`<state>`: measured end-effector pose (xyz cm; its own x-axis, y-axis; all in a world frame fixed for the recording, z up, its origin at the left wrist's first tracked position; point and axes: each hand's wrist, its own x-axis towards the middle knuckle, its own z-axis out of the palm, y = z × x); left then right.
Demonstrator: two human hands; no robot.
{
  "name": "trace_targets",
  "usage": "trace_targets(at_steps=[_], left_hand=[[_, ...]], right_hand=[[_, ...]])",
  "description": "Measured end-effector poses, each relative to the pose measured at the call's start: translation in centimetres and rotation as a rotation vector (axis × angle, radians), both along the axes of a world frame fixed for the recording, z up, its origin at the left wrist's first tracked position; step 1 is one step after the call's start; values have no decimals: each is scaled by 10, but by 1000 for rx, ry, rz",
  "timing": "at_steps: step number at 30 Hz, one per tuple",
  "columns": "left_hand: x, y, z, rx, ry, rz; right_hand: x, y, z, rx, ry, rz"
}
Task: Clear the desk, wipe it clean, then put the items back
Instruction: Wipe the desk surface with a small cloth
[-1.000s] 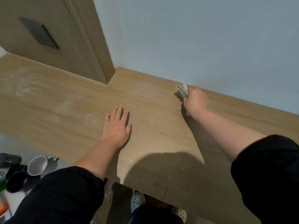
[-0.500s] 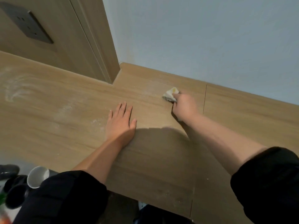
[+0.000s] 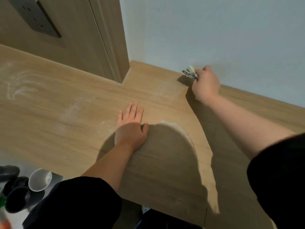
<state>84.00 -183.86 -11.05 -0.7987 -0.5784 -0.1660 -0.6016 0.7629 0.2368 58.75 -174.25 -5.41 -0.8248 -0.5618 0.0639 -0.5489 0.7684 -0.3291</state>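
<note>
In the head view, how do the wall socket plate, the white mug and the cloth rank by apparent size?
1. wall socket plate
2. white mug
3. cloth, partly hidden in the right hand

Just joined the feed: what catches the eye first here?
The right hand grips a crumpled cloth by the wall at the back of the desk. The left hand lies flat mid-desk, and white dust streaks smear its far left.
</note>
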Motion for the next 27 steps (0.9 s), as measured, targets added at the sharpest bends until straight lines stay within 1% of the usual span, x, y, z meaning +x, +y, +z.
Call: trace_targets(at_steps=[2,4,6,8,13,16,21,22,24,25,26,27], left_hand=[[0,0,0,-2,9,2],[0,0,0,-9,11,3],[0,-1,0,-12,9,5],[0,0,1,-13,5,3],[0,-1,1,-2,8,4],[0,-1,2,7,5,8],[-1,1,2,23,19,18],[-1,1,1,19,22,21],[-1,0,0,9,30,17],[0,0,0,8,32,13],[0,0,-1,8,34,10],[0,0,-1,10,35,7]], right_hand=[[-11,-12,-14,146,-27,17],[-10,-24,-26,180,-54,36],[-6,-39,-30,108,-82,42],[0,-53,-32,51,-103,102],[12,-66,-34,73,-132,268],[33,-42,-35,45,-256,354],[90,20,-37,-7,-483,495],[98,30,-37,-19,-503,517],[107,41,-31,-42,-528,545],[104,42,-25,-64,-558,525],[96,39,-18,-83,-552,479],[82,33,-10,-104,-504,396]])
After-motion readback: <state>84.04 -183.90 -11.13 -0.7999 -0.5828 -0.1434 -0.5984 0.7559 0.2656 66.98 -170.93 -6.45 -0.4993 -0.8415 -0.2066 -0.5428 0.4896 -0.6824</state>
